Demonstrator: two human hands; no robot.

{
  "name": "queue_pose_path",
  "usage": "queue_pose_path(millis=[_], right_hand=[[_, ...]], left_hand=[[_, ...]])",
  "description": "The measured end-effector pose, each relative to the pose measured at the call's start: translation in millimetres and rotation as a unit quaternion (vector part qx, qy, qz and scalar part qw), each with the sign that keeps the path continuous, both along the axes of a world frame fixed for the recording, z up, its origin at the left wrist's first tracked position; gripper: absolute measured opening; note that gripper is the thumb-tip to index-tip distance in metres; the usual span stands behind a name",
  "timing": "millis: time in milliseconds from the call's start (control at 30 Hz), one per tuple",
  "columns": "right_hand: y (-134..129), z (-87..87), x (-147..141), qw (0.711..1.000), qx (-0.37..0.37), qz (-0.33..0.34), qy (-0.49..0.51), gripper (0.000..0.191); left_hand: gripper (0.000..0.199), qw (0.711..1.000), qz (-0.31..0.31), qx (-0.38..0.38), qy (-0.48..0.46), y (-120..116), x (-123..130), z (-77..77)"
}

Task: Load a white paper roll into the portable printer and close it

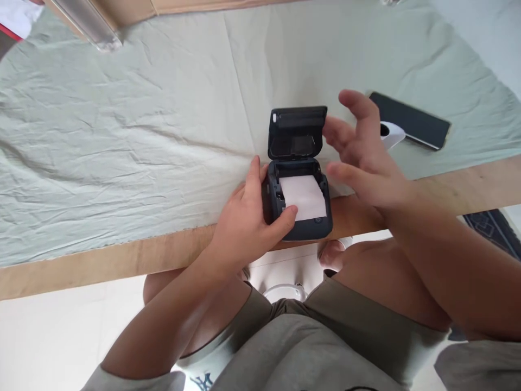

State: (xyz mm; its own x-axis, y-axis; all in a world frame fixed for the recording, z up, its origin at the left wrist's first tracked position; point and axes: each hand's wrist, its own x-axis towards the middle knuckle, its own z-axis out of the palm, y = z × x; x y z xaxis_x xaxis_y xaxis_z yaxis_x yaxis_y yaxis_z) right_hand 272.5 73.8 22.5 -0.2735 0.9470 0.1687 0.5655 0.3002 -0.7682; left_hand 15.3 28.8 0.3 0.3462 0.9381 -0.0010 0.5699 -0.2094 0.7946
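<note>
A small dark portable printer (311,231) sits at the table's front edge with its lid (297,133) flipped up. White paper (303,196) lies in its open bay, the loose end reaching over the front rim. My left hand (252,220) grips the printer's left side, and its thumb rests on the paper's lower left corner. To the right of the lid, my right hand (366,149) is raised with its fingers apart, holding nothing. Its fingertips come close to the lid's right edge; whether they touch it I cannot tell.
A white roll with a dark core (394,133) lies partly behind my right hand, beside a black phone (411,119). A pale green cloth (163,136) covers the wooden table (122,271). At the back left stands a cardboard box (134,11) near a clear-wrapped object (91,24).
</note>
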Motion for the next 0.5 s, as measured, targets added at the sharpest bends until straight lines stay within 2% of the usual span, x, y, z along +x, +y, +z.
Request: queue_pose_path(millis=[100,200,400,500], right_hand=[[0,-3.0,2,0.992,0.003,-0.006,0.125,0.057],[-5,-6.2,1,0.993,-0.004,-0.020,0.113,0.040],[-9,-7.6,-7,0.991,-0.108,0.052,0.057,0.047],[-7,-6.8,-6,0.989,-0.119,0.056,0.061,0.051]], left_hand=[[0.107,1.000,-0.001,-0.006,-0.003,-1,0,-1.8],[0.106,1.000,-0.007,-0.011,0.008,-1,1,0.6],[0.105,0.997,-0.063,0.027,0.036,-2,1,8.7],[0.088,0.994,-0.080,0.048,0.064,-4,2,12.7]])
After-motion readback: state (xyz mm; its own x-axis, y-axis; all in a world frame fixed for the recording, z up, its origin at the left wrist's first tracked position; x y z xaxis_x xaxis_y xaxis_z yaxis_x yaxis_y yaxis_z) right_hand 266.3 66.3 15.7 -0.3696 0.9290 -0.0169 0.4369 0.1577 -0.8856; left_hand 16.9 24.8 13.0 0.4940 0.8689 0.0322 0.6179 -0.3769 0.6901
